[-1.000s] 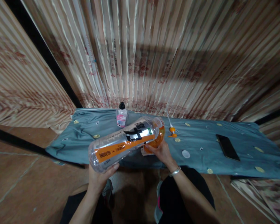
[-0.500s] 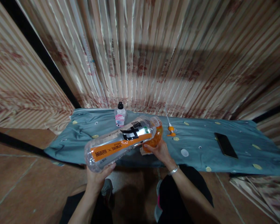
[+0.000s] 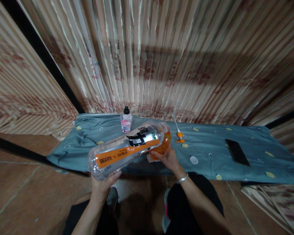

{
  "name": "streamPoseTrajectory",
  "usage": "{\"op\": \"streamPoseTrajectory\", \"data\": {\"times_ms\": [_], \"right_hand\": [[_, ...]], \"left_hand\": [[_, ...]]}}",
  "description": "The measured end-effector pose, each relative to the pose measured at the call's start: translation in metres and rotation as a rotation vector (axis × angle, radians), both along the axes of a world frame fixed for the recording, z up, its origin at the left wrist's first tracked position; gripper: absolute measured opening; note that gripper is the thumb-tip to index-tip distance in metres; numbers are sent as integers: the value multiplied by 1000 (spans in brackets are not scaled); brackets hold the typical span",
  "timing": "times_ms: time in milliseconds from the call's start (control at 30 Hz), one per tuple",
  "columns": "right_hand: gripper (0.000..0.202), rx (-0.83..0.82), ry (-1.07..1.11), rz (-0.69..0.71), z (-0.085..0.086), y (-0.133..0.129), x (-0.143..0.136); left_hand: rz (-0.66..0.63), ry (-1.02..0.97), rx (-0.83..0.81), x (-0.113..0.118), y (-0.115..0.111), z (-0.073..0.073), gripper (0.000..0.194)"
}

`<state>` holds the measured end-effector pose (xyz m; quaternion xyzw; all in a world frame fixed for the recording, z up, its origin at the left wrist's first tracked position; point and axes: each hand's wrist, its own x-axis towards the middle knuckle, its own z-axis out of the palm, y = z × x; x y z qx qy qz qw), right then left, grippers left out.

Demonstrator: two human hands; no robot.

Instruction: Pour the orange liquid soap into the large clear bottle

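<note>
My left hand [image 3: 104, 186] is closed under the base of a large clear plastic drink bottle [image 3: 124, 150] with an orange and silver label. The bottle lies tilted, its neck pointing right and resting at the mouth of a smaller orange bottle [image 3: 163, 143]. My right hand [image 3: 168, 160] is wrapped round that orange bottle, which stands over a small pale folded cloth or tissue [image 3: 152, 159]. Whether liquid runs between the two mouths I cannot tell. An orange pump top [image 3: 179, 136] with a thin tube lies just right of the orange bottle.
A clear bottle with black cap and pink label [image 3: 126, 120] stands at the back left. To the right are a white round cap [image 3: 193, 160] and a black phone [image 3: 237, 152]. Everything sits on a narrow bed with a teal sheet [image 3: 235, 132]; a striped curtain [image 3: 147, 65] hangs behind.
The large bottle has turned very slightly in my left hand. Otherwise both hands and the other things stay where they were.
</note>
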<state>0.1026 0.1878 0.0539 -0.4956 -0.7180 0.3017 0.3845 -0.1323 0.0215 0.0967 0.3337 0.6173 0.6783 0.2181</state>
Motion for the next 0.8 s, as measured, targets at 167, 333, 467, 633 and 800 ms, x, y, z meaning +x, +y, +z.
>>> {"op": "streamPoseTrajectory", "data": {"times_ms": [167,333,467,633,800], "right_hand": [[62,8,-2,19,2,0,1],[66,-14,-8,17,2,0,1],[69,1,-14,11,1,0,1],[68,-10,-7,9,0,0,1],[68,-13,-6,8,1,0,0]], "left_hand": [[-8,-84,-13,-4,0,2,50],[-58,-105,-55,-15,1,-5,52],[-68,-119,-62,-18,1,-10,57],[-76,-124,-54,-17,-1,-11,57],[-85,-100,-66,-18,-3,-10,57]]}}
